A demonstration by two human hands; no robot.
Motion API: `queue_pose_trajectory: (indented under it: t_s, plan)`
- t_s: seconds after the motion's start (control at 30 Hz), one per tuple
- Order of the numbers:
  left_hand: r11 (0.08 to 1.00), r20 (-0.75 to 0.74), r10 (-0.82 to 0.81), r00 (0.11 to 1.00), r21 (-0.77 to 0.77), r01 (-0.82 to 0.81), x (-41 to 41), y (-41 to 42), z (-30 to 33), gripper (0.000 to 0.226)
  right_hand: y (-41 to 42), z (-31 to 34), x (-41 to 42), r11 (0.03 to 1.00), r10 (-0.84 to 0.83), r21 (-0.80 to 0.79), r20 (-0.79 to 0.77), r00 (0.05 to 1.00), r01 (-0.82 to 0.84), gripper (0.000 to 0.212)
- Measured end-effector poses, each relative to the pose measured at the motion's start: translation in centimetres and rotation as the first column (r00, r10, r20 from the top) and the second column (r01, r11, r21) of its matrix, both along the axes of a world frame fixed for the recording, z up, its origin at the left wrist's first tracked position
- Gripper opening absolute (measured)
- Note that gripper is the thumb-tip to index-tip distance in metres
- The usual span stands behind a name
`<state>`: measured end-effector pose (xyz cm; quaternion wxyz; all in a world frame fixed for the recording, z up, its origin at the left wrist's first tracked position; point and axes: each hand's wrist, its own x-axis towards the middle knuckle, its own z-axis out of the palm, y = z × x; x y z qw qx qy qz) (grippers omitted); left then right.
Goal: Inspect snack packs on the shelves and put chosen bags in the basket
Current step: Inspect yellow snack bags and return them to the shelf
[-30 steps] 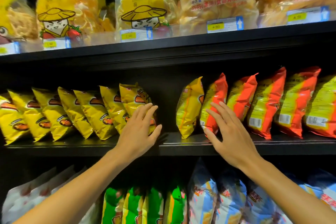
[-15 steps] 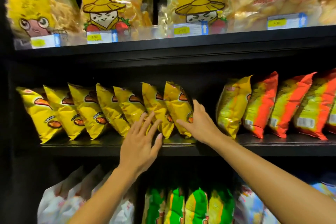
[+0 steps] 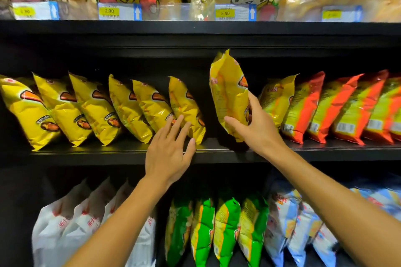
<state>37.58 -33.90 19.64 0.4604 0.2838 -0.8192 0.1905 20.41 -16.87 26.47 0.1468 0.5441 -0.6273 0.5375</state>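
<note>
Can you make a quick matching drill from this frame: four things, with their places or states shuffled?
Things:
1. right hand
2. left hand
3. green bags
4. price tags

Places or states:
A. bottom shelf, between white bags and pale blue bags
B. front edge of the top shelf
C. holds a yellow bag raised off the middle shelf
D. fingers straight, touching the last yellow bag left in the row

Pairs: 1-C, 2-D, 3-A, 4-B
</note>
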Motion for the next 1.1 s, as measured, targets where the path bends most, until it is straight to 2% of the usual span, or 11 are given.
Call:
queue_pose_trajectory:
  t_s: [0.13,0.23,0.37,0.43,0.5,0.7,0.8,0.87,0.93,1.03,1.1]
  plan:
    - [0.996,0.034,-0.089,0.995,0.007,0.089,0.7,0.9,0.5,0.064,6.7,-1.1,1.7,0.999,0.013,-0.052,-0.053,0.999,-0.016,0.083]
    - [0.943,-0.060,-0.331,0.942,0.020,0.332,1.3,4.0,0.5,0.056,11.1,-2.5,2.7,0.999,0.012,-0.040,-0.054,0.998,-0.014,0.079]
    - [0.750,-0.303,-0.610,0.732,0.076,0.657,2.2,12.2,-2.0,0.055,15.5,-6.0,4.0,0.999,0.000,-0.053,-0.023,1.000,-0.001,0.082]
    - [0.623,-0.373,-0.680,0.631,0.161,0.766,2.5,15.7,-4.6,0.057,16.6,-8.9,4.3,0.998,-0.039,-0.050,-0.048,0.998,0.037,0.085]
    - [0.534,-0.405,-0.696,0.593,0.261,0.804,2.5,18.3,-8.2,0.061,17.3,-12.3,4.8,0.996,-0.087,-0.003,-0.088,0.992,0.088,0.092]
    - [0.235,-0.559,-0.575,0.598,0.587,0.775,2.2,22.5,-17.8,0.093,16.9,-23.1,6.6,0.993,-0.034,0.117,0.076,0.996,0.025,0.100]
    - [-0.039,-0.759,-0.375,0.532,0.586,0.809,2.0,23.9,-19.8,0.068,16.3,-26.7,8.2,0.978,0.006,0.207,0.098,0.995,-0.026,0.100]
    - [-0.043,-0.827,-0.134,0.545,0.555,0.831,2.1,24.1,-20.6,0.049,16.1,-28.6,9.0,0.957,0.051,0.283,0.074,0.996,-0.070,0.102]
    - [0.038,-0.833,0.019,0.554,0.554,0.832,2.5,23.6,-21.6,0.047,16.2,-30.2,9.5,0.942,0.112,0.309,0.068,0.991,-0.128,0.091]
    - [0.018,-0.826,0.070,0.559,0.561,0.827,3.7,22.5,-22.6,0.053,16.6,-31.0,9.6,0.955,0.131,0.228,0.242,0.961,-0.188,0.073]
    - [-0.037,-0.777,0.005,0.630,0.629,0.776,4.7,21.7,-23.5,0.054,16.4,-30.1,9.2,0.972,0.140,0.114,0.431,0.891,-0.208,0.067]
